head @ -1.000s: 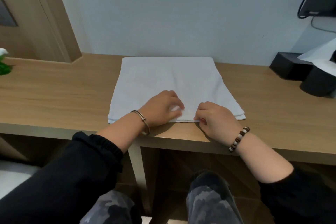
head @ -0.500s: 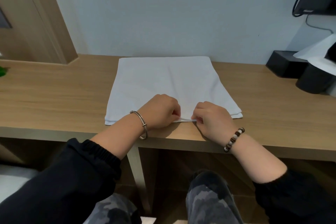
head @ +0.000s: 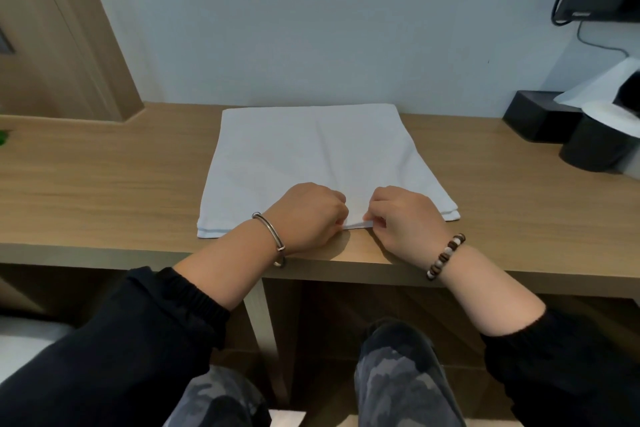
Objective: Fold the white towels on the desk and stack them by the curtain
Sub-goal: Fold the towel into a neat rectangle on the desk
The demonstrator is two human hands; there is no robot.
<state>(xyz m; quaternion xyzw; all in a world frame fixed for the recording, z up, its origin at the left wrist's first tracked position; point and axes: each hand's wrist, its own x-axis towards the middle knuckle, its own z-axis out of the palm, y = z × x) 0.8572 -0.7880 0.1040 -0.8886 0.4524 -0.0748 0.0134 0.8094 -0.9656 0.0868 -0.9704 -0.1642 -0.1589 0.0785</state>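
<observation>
- Looking down from the head view, we recorded one white towel (head: 311,156) lying flat on the desk (head: 104,184). Its near hem lay close to the front edge and its far edge close to the wall.
- The near hem showed stacked layers, so we judged the towel already folded at least once. We could not tell the number of folds.
- The left hand (head: 308,215) and right hand (head: 405,218) sat side by side at the middle of the near hem, close together but apart.
- Both hands had their fingers curled and pinched the hem, and a short strip of it stood lifted between them.
- We could not tell whether they held every layer or only the top one.
- We judged the step in hand to be taking hold for a further fold; the fold itself was not yet made.
- Left to do: finish folding and carry the towel to the stack by the curtain.
- No curtain or stack was in view, so we could not say how many towels were done.
- A black box (head: 533,118) and a black round container (head: 595,149) stood at the right end, well apart from the towel.
</observation>
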